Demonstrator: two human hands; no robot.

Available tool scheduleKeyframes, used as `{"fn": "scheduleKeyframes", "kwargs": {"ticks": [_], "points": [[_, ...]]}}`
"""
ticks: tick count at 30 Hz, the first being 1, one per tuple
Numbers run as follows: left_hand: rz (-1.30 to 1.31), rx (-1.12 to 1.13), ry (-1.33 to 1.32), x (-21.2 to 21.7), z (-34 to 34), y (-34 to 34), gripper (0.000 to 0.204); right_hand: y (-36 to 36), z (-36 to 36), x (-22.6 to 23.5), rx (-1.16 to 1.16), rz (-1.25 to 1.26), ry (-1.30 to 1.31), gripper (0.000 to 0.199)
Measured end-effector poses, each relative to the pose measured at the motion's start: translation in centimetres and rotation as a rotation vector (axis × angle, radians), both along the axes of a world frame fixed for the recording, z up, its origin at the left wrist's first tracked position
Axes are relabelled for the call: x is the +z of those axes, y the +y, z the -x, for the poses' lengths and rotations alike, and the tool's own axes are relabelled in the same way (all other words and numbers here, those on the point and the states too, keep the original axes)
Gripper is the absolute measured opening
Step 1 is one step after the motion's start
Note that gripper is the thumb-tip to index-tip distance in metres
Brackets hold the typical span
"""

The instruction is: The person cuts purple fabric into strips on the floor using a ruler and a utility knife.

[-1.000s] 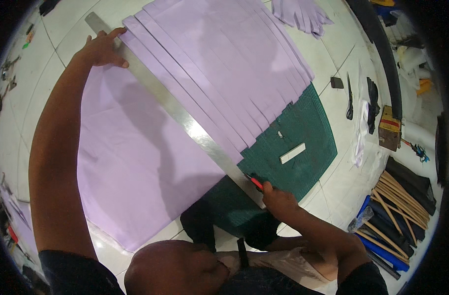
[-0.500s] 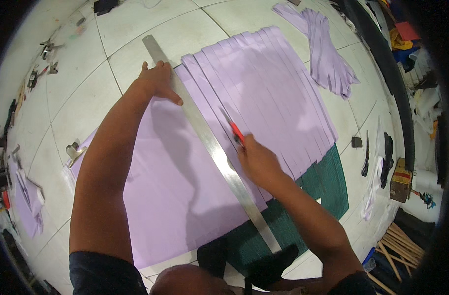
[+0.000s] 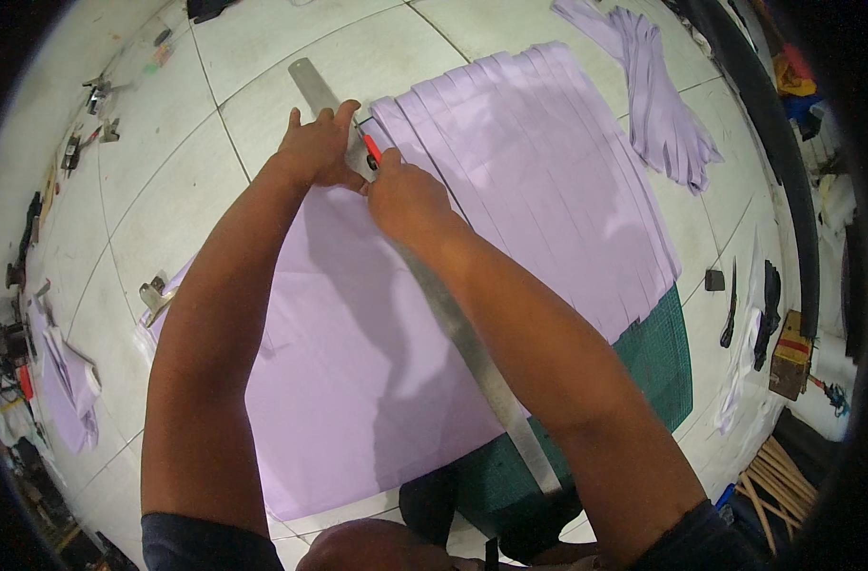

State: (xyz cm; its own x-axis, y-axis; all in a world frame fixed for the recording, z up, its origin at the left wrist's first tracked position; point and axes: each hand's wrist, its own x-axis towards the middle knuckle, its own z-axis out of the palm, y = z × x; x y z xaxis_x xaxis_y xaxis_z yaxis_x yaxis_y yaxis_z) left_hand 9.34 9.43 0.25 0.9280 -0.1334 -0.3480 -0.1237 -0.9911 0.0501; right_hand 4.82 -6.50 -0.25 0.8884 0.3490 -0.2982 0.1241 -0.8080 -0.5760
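Observation:
Lilac fabric lies spread on a green cutting mat. A long metal ruler crosses it at a slant. My left hand presses on the ruler near its far end, with fingers and thumb spread. In my right hand is a red-handled utility knife, its tip at the ruler's right edge near the fabric's far edge, close to my left fingers. Right of the ruler, the fabric lies in several long parallel cut strips. My right forearm hides part of the ruler and strips.
A metal clip grips the fabric's left edge. A bundle of lilac strips lies on the tiled floor at the far right. Black scissors, a small box and wooden sticks are at the right.
My right hand has moved the knife away from me along the ruler, up beside my left hand. My left fingers have spread wider on the ruler. The view has shifted slightly.

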Motion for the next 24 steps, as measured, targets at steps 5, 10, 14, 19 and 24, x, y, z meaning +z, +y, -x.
{"fn": "scheduleKeyframes", "kwargs": {"ticks": [5,10,14,19,24], "points": [[-0.026,-0.029,0.026,0.1,0.0,0.2,0.116,0.4,-0.3,0.0,0.028,0.029,-0.009,0.036],[-0.112,-0.092,0.053,0.2,-0.3,-0.4,0.109,0.4,-1.0,1.3,0.058,0.077,-0.008,0.027],[-0.107,-0.089,0.088,0.8,-0.5,-1.5,0.108,-0.5,-1.0,1.2,0.072,0.113,-0.028,0.029],[-0.121,-0.063,0.087,0.5,-0.4,-1.0,0.108,-5.7,4.2,2.8,0.089,0.151,0.202,0.029],[-0.143,-0.055,0.085,-0.8,-0.8,-0.1,0.105,-12.4,13.2,5.0,0.060,0.237,0.400,0.027]]}}
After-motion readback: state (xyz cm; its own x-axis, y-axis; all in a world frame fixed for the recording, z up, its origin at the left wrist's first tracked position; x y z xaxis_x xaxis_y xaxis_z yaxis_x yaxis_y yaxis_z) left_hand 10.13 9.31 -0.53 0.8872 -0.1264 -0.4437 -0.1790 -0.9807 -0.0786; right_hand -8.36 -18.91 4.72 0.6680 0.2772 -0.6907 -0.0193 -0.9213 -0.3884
